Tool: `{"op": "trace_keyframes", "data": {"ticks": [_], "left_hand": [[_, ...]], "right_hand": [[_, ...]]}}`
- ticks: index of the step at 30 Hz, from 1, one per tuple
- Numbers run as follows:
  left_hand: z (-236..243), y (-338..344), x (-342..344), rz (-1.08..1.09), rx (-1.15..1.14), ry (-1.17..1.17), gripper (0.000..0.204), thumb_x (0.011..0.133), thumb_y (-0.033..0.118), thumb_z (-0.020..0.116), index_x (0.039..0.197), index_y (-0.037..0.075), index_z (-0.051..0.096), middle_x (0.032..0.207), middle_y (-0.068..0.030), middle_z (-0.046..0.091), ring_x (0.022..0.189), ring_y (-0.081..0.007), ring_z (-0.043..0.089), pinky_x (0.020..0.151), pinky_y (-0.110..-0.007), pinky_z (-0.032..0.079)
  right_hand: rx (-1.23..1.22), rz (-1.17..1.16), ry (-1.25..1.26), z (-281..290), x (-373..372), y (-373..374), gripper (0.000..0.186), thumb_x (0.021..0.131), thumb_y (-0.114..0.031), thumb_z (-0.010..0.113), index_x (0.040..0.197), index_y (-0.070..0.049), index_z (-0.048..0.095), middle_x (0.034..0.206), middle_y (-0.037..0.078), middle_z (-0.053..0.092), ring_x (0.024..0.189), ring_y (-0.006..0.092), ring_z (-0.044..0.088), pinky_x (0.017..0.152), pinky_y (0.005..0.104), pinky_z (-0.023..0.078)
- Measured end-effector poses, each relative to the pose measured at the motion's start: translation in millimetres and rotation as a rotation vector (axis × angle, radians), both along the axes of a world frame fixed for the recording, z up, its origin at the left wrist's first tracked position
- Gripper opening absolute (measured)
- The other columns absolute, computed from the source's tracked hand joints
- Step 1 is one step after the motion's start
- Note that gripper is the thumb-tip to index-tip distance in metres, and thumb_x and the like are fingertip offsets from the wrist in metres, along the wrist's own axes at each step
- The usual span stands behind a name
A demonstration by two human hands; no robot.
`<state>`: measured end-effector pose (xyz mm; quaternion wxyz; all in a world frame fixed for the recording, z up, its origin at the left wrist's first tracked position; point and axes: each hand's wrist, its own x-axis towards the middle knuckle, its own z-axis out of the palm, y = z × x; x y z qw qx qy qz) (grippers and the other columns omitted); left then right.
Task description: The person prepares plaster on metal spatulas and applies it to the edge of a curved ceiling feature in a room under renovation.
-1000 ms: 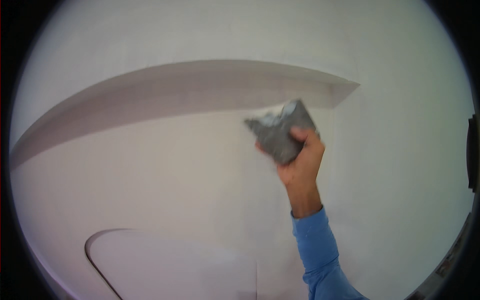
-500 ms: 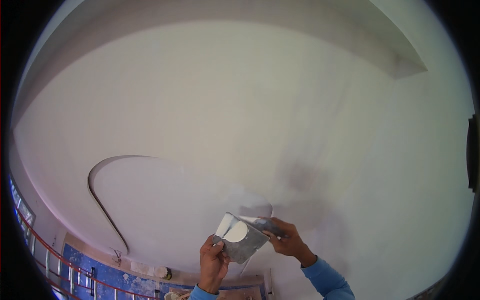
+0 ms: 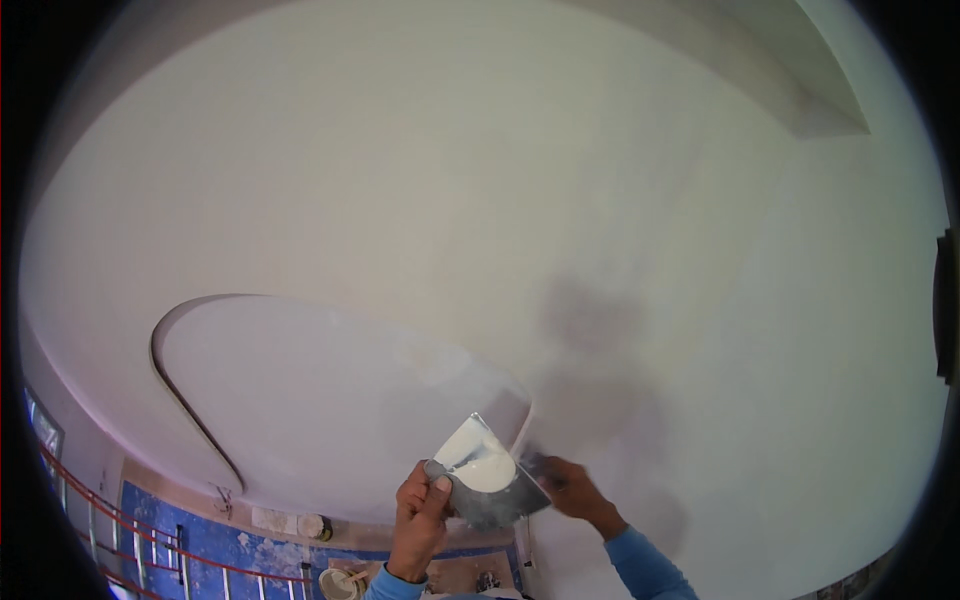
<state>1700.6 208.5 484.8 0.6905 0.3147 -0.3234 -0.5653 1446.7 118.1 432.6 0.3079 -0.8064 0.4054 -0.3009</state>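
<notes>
My left hand (image 3: 420, 520) is closed on the lower left corner of a flat grey filler plate (image 3: 495, 508), thumb on top. Smooth white filler (image 3: 485, 472) lies on its upper part, spread thin toward the far edge. To the right, my right hand (image 3: 580, 497) is closed round a dark-handled filling knife (image 3: 538, 464), blurred by motion and close against the plate's right edge. Most of the knife's blade is hidden or smeared. Before both hands stands a pale plastered wall (image 3: 420, 200) with a shallow rounded recess (image 3: 290, 400).
At lower left is a ladder (image 3: 120, 517) with red rails. Below lies a blue floor covering (image 3: 225, 548) spattered white. A bucket of white material (image 3: 342, 584) stands near my left forearm, and a small round tub (image 3: 315, 527) sits by the wall's foot.
The plate has turned and tilted, with the white filler now more toward its far corner. My right hand has moved slightly down, and the knife has slid to the plate's right edge. My view has shifted.
</notes>
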Motion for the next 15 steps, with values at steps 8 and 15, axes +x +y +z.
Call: {"op": "trace_keyframes", "data": {"ticks": [8,15], "left_hand": [[-17,-6,1,0.181,-0.080,-0.325,0.034,0.098,0.021,0.054,0.119,-0.005,0.057,0.101,-0.0094,0.065,0.089,-0.0147,0.063,0.077,-0.029,0.054],[-44,-8,9,0.304,-0.147,-0.688,0.025,0.095,0.009,0.054,0.117,-0.003,0.059,0.094,-0.0114,0.069,0.089,-0.0189,0.067,0.082,-0.031,0.053]], "right_hand": [[0.936,-0.231,-1.391,47,-13,35,0.040,0.079,-0.003,0.058,0.118,0.006,0.052,0.106,0.022,0.064,0.086,0.0363,0.068,0.070,0.0516,0.060],[1.393,0.106,-1.680,37,41,50,0.037,0.083,0.000,0.055,0.120,0.005,0.052,0.107,0.023,0.064,0.092,0.0368,0.067,0.070,0.0503,0.061]]}}
